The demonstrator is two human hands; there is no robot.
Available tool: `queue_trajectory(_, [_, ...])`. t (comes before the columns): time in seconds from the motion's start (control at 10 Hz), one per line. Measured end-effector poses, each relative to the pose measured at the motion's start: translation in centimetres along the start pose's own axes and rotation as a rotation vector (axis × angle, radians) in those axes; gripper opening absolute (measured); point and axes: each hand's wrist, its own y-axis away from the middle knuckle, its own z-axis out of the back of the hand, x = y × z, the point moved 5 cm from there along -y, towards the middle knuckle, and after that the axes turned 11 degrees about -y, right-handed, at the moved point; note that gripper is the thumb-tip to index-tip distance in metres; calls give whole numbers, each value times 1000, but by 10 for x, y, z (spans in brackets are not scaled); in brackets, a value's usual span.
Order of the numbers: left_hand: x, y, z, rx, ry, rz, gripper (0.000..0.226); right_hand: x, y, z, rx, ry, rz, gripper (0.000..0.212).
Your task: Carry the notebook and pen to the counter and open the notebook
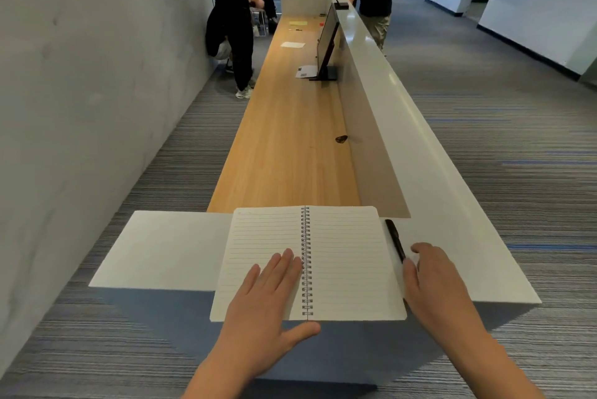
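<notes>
1. Looking down at the lower middle of the frame, we see a white spiral-bound notebook with lined pages (308,261) lying open and flat on the white glossy worktop (168,247), its near edge overhanging the worktop's front.
2. Our left hand (269,298) rests flat on the left page, fingers spread beside the wire spine, gripping nothing.
3. A slim black pen (395,239) lies on the worktop just beside the notebook's right edge.
4. Our right hand (431,279) rests loosely beside the notebook, thumb and forefinger touching the pen's near end; we cannot tell whether they pinch it.
5. Beyond, toward the upper middle, a long wooden desk surface (290,140) carries a dark monitor (327,43) and papers.
</notes>
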Motion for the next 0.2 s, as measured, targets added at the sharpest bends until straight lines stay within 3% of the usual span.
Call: queue_trajectory(0.2, [-2,5,22,-50,52,52,94,3,23,20,-64,-111,90,30])
